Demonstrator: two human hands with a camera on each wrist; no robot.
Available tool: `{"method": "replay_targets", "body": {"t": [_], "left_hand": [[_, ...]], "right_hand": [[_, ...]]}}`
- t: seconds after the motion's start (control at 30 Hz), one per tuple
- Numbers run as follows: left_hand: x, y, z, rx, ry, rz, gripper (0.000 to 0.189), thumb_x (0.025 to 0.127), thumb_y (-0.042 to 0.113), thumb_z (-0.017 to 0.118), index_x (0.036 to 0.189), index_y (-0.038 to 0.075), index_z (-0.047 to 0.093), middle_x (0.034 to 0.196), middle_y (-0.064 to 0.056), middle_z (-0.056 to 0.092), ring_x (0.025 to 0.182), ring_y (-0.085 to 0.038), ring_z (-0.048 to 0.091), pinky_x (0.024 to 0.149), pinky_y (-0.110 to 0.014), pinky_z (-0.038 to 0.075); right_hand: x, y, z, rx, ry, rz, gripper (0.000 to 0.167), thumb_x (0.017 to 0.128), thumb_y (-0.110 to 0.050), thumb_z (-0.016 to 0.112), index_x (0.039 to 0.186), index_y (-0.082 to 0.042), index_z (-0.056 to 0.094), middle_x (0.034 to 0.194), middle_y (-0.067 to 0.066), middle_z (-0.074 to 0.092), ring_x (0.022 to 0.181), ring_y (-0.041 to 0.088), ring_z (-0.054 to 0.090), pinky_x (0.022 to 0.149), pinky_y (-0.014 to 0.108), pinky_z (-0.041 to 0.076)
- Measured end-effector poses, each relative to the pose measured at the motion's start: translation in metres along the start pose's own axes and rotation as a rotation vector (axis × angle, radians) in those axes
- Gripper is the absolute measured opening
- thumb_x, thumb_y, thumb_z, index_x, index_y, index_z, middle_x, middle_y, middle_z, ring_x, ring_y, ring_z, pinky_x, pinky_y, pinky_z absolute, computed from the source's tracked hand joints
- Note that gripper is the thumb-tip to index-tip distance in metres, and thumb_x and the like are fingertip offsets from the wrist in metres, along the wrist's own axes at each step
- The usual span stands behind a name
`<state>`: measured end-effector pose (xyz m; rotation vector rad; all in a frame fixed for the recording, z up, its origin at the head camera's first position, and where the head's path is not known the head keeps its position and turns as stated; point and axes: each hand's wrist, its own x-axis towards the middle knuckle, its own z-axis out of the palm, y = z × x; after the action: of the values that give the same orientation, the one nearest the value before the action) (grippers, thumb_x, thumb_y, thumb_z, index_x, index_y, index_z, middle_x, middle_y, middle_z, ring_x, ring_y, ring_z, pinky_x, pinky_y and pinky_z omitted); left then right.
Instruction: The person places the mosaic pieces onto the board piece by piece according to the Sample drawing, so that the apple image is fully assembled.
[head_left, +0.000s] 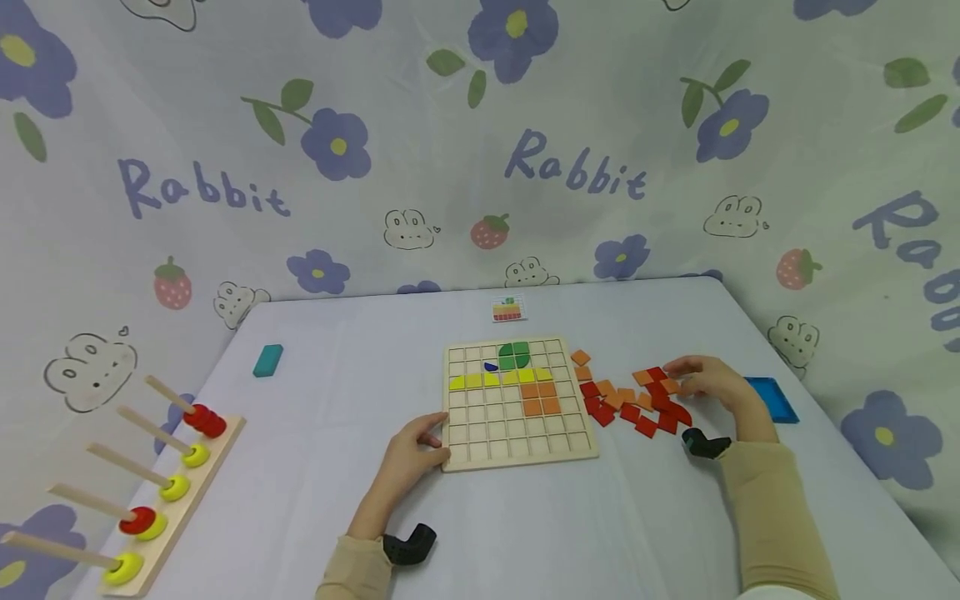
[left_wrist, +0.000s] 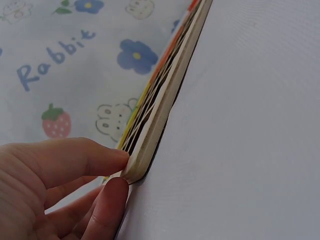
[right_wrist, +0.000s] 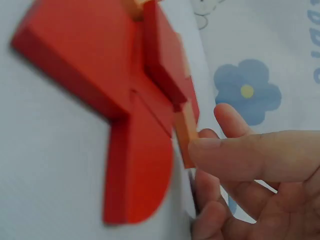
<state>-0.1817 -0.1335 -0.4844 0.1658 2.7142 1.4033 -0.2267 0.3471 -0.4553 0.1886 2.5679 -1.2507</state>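
A light wooden grid board (head_left: 480, 429) lies mid-table. On it are green quarter-round pieces (head_left: 514, 356), a small blue piece (head_left: 491, 367), a row of yellow pieces (head_left: 510, 377) and a block of orange squares (head_left: 540, 398). My left hand (head_left: 412, 442) pinches the board's near left corner between thumb and index finger, closely seen in the left wrist view. Right of the board, my right hand (head_left: 708, 379) pinches an orange square tile (right_wrist: 186, 132) at the edge of the pile. Red tiles (right_wrist: 75, 55), some rounded, lie beside it, partly overlapping.
Behind the board sits a small pattern card (head_left: 508, 308). A blue tray (head_left: 772, 400) stands beyond my right wrist. At far left are a teal block (head_left: 267, 361) and a wooden peg stand (head_left: 180, 525) with red and yellow rings. A printed cloth (head_left: 450, 167) hangs behind.
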Motion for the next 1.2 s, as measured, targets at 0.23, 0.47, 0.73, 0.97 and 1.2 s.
{"method": "replay_targets", "body": {"t": [0.23, 0.47, 0.73, 0.97, 1.2], "left_hand": [[0.0, 0.002, -0.002, 0.001, 0.005, 0.001, 0.052, 0.072, 0.005, 0.071, 0.123, 0.008, 0.059, 0.086, -0.003, 0.059, 0.075, -0.013, 0.051, 0.061, -0.026, 0.042], [-0.001, -0.001, -0.001, -0.011, -0.001, -0.005, 0.053, 0.072, 0.004, 0.071, 0.124, 0.007, 0.058, 0.084, -0.003, 0.058, 0.074, -0.014, 0.05, 0.059, -0.025, 0.042], [-0.001, 0.0, -0.002, -0.012, 0.002, 0.001, 0.053, 0.072, 0.004, 0.071, 0.123, 0.007, 0.058, 0.084, -0.003, 0.058, 0.073, -0.014, 0.05, 0.059, -0.024, 0.041], [-0.001, -0.001, -0.001, -0.017, -0.003, 0.005, 0.053, 0.072, 0.004, 0.071, 0.124, 0.007, 0.058, 0.084, -0.004, 0.059, 0.074, -0.014, 0.05, 0.06, -0.024, 0.041], [-0.002, 0.001, 0.0, -0.017, -0.009, 0.007, 0.054, 0.072, 0.005, 0.071, 0.124, 0.007, 0.057, 0.085, -0.004, 0.059, 0.074, -0.014, 0.051, 0.06, -0.024, 0.041]], "right_hand": [[0.005, -0.001, 0.008, -0.039, 0.043, 0.001, 0.05, 0.075, -0.002, 0.064, 0.123, 0.004, 0.05, 0.125, 0.028, 0.044, 0.107, 0.039, 0.04, 0.076, 0.036, 0.043], [0.005, -0.002, 0.006, 0.015, 0.094, -0.025, 0.051, 0.084, -0.017, 0.063, 0.129, 0.0, 0.046, 0.126, 0.027, 0.041, 0.11, 0.04, 0.039, 0.085, 0.044, 0.043], [0.015, -0.031, 0.027, 0.257, 0.082, -0.108, 0.06, 0.085, -0.018, 0.066, 0.136, -0.001, 0.04, 0.128, 0.021, 0.038, 0.105, 0.032, 0.048, 0.089, 0.036, 0.046], [0.023, -0.079, 0.074, 0.26, -0.019, -0.226, 0.052, 0.08, -0.014, 0.071, 0.126, -0.002, 0.051, 0.117, 0.016, 0.047, 0.099, 0.026, 0.047, 0.077, 0.031, 0.045], [0.034, -0.116, 0.128, 0.096, -0.099, -0.37, 0.039, 0.073, -0.018, 0.077, 0.108, -0.009, 0.063, 0.103, 0.005, 0.059, 0.089, 0.022, 0.048, 0.075, 0.03, 0.043]]}}
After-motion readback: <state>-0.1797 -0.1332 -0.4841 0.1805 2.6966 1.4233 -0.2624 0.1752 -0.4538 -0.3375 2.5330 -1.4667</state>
